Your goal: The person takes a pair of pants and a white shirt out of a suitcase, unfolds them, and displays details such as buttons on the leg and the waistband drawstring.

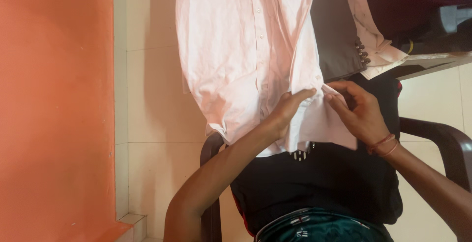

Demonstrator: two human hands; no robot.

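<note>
While the pale pink shirt [241, 50] hangs down in front of the person, its lower hem lies over a dark garment [319, 183] on the lap. Left hand [287, 112]: fingers closed on the button placket near the hem. Right hand [359, 112]: fingertips pinching the adjacent hem edge; a red thread band [383, 144] circles the wrist. A dark plastic chair [445, 141] stands below, and an orange wall [54, 99] is at left.

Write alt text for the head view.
Both hands, left hand and right hand, pinch the front edge of a pale pink shirt hanging over a dark chair. An orange wall stands at left.
</note>
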